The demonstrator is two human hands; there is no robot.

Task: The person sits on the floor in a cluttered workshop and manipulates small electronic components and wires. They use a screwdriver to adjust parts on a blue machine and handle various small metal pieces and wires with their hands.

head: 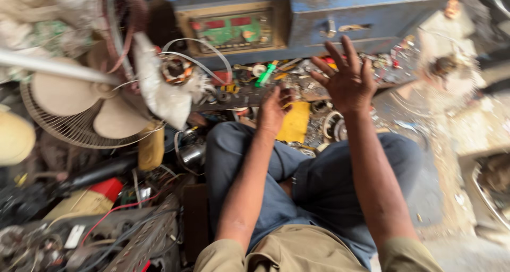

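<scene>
1. The person sat with knees drawn up in blue trousers, both arms stretched forward over a low, cluttered worktop point(249, 96).
2. The left hand point(274, 110) reached down to the clutter, its fingers point(284, 98) curled in; whether they pinched anything could not be told through the blur.
3. The right hand point(348, 81) hovered above the worktop with its fingers point(334, 54) spread wide and holding nothing.
4. A green-handled tool point(265, 74) lay just beyond the left fingers, its long axis slanting away and to the right, towards the blue cabinet point(372, 17).
5. A yellow sheet point(295, 122) lay just beside the left hand, between the two wrists.
6. Well off to the left of both hands stood a fan point(85, 107) with pale blades in a wire guard, and a wound motor coil point(176, 70) sat nearer, with white wires looping from it.
</scene>
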